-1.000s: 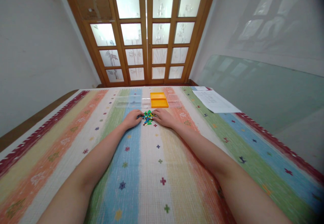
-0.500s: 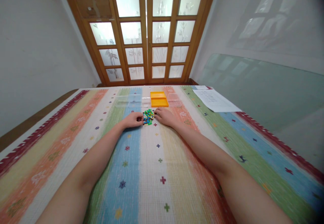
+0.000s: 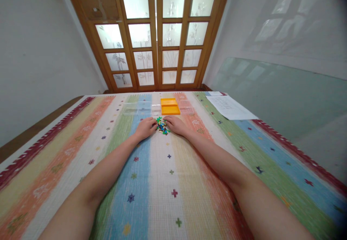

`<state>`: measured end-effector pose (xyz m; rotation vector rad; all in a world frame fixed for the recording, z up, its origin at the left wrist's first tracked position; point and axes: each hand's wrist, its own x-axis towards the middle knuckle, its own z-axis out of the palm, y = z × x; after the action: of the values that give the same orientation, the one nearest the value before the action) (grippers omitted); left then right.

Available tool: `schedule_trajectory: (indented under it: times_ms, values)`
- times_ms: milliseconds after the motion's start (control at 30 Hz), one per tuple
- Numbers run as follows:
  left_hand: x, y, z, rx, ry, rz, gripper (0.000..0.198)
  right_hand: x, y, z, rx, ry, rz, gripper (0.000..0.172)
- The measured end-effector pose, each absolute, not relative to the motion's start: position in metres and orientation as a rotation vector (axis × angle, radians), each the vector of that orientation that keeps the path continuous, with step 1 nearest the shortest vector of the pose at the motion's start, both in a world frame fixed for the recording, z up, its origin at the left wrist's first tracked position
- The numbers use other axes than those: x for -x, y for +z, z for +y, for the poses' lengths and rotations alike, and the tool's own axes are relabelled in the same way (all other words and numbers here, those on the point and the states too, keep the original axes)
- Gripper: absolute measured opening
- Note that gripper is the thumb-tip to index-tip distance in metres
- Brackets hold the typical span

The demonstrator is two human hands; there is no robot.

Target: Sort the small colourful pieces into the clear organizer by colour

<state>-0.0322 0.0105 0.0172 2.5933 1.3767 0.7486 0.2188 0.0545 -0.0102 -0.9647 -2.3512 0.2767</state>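
Observation:
A small heap of mixed building pieces [image 3: 162, 127], green, blue, yellow, white and dark, lies on the striped tablecloth between both hands. At its left edge, my left hand [image 3: 146, 127] touches the pieces with bent fingers, thumb and fingers apart. My right hand [image 3: 175, 124] rests against the heap from the other side, fingers curved around its upper right edge and not closed. No piece shows clearly in either hand, and the fingertips are partly hidden among the pieces.
Just behind the heap sits an orange two-part tray [image 3: 170, 110]. Clear plastic trays [image 3: 137, 108] flank it on the left and right [image 3: 187, 107]. Printed paper sheets [image 3: 230, 107] lie at the table's far right. Glazed wooden doors [image 3: 159, 48] stand beyond the table.
My left hand has shifted right and slightly up, and its fingers have turned toward the heap. The pieces have been pushed a little to the right. My right hand has barely moved.

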Motion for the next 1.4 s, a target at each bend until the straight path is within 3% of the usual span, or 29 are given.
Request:
schedule_trajectory:
  times_ms: [200,667,833,933,1167,1400]
  values:
    - [0.061,0.009,0.025,-2.548,0.700,1.768,0.013,-0.216,-0.009,0.053,1.028,0.222,-2.391,0.030]
    - [0.047,0.004,0.023,-2.373,0.834,1.089,0.019,-0.196,-0.001,0.058,0.904,0.440,-2.441,0.036]
    - [0.061,-0.001,0.034,-2.317,0.969,1.488,0.019,-0.189,0.002,0.058,0.866,0.601,-2.415,0.034]
    - [0.073,-0.003,0.041,-2.343,0.922,1.649,0.019,-0.188,0.003,0.054,0.983,0.478,-2.320,0.032]
    - [0.070,-0.002,0.037,-2.433,0.753,1.743,0.021,-0.194,0.004,0.056,1.384,0.220,-2.227,0.033]
    - [0.065,0.002,0.033,-2.447,0.731,1.718,0.020,-0.188,-0.001,0.060,1.196,0.296,-2.331,0.040]
